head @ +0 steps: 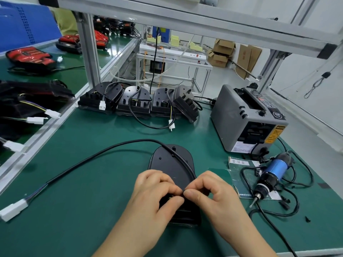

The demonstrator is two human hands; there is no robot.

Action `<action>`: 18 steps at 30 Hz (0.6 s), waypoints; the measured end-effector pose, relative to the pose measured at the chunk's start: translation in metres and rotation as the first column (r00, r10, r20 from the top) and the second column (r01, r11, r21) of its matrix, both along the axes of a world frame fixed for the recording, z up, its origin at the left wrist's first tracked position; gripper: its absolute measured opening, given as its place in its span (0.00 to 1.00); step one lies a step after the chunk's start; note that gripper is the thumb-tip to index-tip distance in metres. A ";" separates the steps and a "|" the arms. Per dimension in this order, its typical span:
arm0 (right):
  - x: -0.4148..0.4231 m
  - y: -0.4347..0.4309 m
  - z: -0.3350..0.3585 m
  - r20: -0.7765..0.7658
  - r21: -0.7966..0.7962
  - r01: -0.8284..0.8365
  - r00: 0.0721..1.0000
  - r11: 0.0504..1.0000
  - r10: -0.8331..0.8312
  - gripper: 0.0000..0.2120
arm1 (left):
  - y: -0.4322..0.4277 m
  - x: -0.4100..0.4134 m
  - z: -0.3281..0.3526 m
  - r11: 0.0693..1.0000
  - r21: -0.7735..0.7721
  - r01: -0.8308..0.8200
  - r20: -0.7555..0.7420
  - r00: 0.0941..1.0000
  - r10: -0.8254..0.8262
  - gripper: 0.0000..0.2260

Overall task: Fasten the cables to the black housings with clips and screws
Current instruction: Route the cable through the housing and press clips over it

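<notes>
The left hand point(157, 195) curls around the near end of the black housing point(171, 162) lying on the green mat point(89, 216); the right hand point(213, 196) seems to pinch its cable point(141, 140) there.

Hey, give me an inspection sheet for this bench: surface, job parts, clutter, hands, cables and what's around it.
Surface: green mat, flat, carrying all the work items.
Job's things: one black housing lies in front of the person; a row of housings stands at the back; electric screwdriver lies on the right beside small black pieces, likely screws.
Clutter: grey tape dispenser.
Grippers: left hand and right hand, fingers curled, pinch the cable at the housing's near end; any clip is hidden.
Cables: the cable crosses the housing and runs left to a white connector.
Surroundings: aluminium frame, red parts at left, cardboard boxes behind.
</notes>
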State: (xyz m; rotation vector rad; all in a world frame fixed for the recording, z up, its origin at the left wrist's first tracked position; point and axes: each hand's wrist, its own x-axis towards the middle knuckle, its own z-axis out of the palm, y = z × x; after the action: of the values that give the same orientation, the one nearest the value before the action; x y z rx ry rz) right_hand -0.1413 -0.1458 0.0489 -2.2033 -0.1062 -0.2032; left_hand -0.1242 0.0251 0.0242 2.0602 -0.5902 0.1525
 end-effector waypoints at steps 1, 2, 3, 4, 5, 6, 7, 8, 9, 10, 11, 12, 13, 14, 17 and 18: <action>-0.001 0.000 -0.001 0.008 -0.007 0.000 1.000 1.000 0.000 0.12 | 0.002 -0.001 -0.002 1.000 0.022 -0.004 0.029 1.000 0.004 0.04; -0.001 0.000 -0.001 0.014 -0.014 0.000 1.000 1.000 0.001 0.12 | 0.002 -0.003 -0.005 1.000 0.024 -0.008 0.047 0.999 0.007 0.06; -0.001 -0.001 -0.001 0.014 -0.017 -0.003 1.000 1.000 0.003 0.13 | 0.002 -0.003 -0.006 1.000 0.012 -0.019 0.051 0.999 0.019 0.06; 0.000 -0.001 0.000 0.002 -0.011 -0.006 1.000 1.000 0.006 0.13 | 0.002 -0.004 -0.007 0.999 -0.015 -0.036 0.045 0.998 0.037 0.06; 0.001 -0.002 0.002 -0.025 0.002 -0.013 1.000 1.000 0.013 0.12 | 0.000 -0.005 -0.007 0.997 -0.042 -0.062 0.030 0.998 0.063 0.05; 0.004 -0.004 0.005 -0.066 0.017 -0.026 0.997 1.000 0.027 0.12 | -0.002 -0.006 -0.008 0.994 -0.067 -0.091 0.027 0.995 0.093 0.05; 0.006 -0.006 0.009 -0.116 0.028 -0.046 0.992 0.999 0.049 0.11 | -0.004 -0.007 -0.008 0.989 -0.084 -0.122 0.039 0.991 0.126 0.06; 0.009 -0.009 0.013 -0.171 0.037 -0.074 0.982 0.997 0.079 0.11 | -0.007 -0.010 -0.010 0.984 -0.099 -0.146 0.062 0.986 0.152 0.07; 0.012 -0.011 0.018 -0.225 0.047 -0.105 0.968 0.993 0.113 0.10 | -0.010 -0.012 -0.013 0.978 -0.109 -0.177 0.068 0.980 0.185 0.06; 0.015 -0.013 0.022 -0.272 0.055 -0.135 0.951 0.989 0.145 0.10 | -0.012 -0.014 -0.017 0.970 -0.128 -0.204 0.051 0.976 0.212 0.05; 0.018 -0.015 0.025 -0.312 0.055 -0.164 0.934 0.985 0.173 0.09 | -0.013 -0.017 -0.017 0.961 -0.146 -0.233 0.022 0.971 0.239 0.07; 0.020 -0.016 0.029 -0.348 0.042 -0.190 0.918 0.981 0.193 0.09 | -0.015 -0.019 -0.019 0.956 -0.154 -0.248 0.014 0.967 0.253 0.10; 0.023 -0.017 0.032 -0.381 0.024 -0.216 0.901 0.976 0.209 0.08 | -0.015 -0.019 -0.019 0.959 -0.138 -0.246 0.033 0.967 0.252 0.10; 0.026 -0.017 0.034 -0.413 0.005 -0.245 0.883 0.970 0.225 0.07 | -0.014 -0.017 -0.020 0.965 -0.118 -0.234 0.074 0.967 0.244 0.09; 0.032 -0.019 0.042 -0.495 -0.060 -0.333 0.829 0.941 0.262 0.05 | -0.013 -0.014 -0.019 0.974 -0.107 -0.200 0.115 0.970 0.212 0.11; 0.034 -0.018 0.043 -0.516 -0.086 -0.359 0.814 0.929 0.267 0.05 | -0.013 -0.013 -0.020 0.976 -0.098 -0.193 0.120 0.972 0.204 0.11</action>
State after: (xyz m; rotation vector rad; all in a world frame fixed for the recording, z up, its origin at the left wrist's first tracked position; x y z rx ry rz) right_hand -0.1075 -0.1638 0.0922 -2.3051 -0.2069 0.5852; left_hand -0.1370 0.0123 0.0038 2.0341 -0.4456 0.4245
